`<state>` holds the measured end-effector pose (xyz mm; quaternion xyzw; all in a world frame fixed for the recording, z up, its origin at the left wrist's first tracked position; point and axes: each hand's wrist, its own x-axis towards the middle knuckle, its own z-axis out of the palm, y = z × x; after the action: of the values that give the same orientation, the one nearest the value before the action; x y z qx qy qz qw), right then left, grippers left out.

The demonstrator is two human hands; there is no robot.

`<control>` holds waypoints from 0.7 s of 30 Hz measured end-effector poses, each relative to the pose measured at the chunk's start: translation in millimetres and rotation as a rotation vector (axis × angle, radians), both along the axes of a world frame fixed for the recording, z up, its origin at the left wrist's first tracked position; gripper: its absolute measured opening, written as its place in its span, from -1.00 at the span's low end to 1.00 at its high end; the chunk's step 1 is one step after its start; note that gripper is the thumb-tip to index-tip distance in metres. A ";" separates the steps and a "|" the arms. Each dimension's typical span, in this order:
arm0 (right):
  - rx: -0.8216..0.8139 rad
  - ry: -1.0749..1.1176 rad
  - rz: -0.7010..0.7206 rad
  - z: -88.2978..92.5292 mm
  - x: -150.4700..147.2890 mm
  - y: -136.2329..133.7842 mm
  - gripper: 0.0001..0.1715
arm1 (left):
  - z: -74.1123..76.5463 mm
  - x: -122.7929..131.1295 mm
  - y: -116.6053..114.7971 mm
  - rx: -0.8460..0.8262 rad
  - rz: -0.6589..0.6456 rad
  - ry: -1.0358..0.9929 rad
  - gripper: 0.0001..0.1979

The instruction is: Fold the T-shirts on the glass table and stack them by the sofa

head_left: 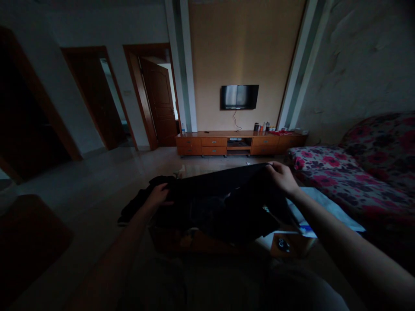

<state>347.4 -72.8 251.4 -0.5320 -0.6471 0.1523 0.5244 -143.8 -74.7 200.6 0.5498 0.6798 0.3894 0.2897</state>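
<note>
A black garment [207, 207], its kind hard to make out in the dark, lies spread over a low table before me. My right hand [282, 176] is closed on its upper right edge and holds that corner raised, so the cloth slopes up towards it. On the left part of the garment rests my left hand [158, 195], thumb and fingers apart; fingertips blend into the dark fabric. Beyond that hand, a bunched dark part of the cloth hangs out to the left. A pale plastic-like sheet or bag [324, 209] lies near my right forearm.
The low wooden table [282, 250] has a small dark object with two pale rings [284, 244] at its right end. A floral sofa [333, 168] stands right. Across the room are a long TV cabinet [214, 141] and a wall television [240, 96]. A brown piece of furniture [32, 242] is at left.
</note>
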 end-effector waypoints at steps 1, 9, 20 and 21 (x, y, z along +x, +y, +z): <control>0.022 0.031 0.011 20.0 0.6 -1.6 -0.60 | 15.5 -0.9 2.7 0.054 -0.002 -0.018 -0.62; -0.283 -0.158 -0.116 174.3 10.2 -38.3 -0.76 | 171.4 1.2 -12.6 0.626 0.087 0.511 -0.61; -0.072 -0.459 -0.174 200.1 -8.0 -66.5 -0.74 | 263.7 -0.1 -53.7 0.789 0.126 0.679 -0.68; 0.097 -0.398 -0.294 198.2 -7.6 -66.6 -0.69 | 265.7 -2.9 -56.6 0.904 0.248 0.632 -0.65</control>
<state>339.8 -139.3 449.6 -0.6139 -0.6600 -0.0646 0.4281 -146.8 -131.3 466.3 0.6251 0.5587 0.4893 -0.2402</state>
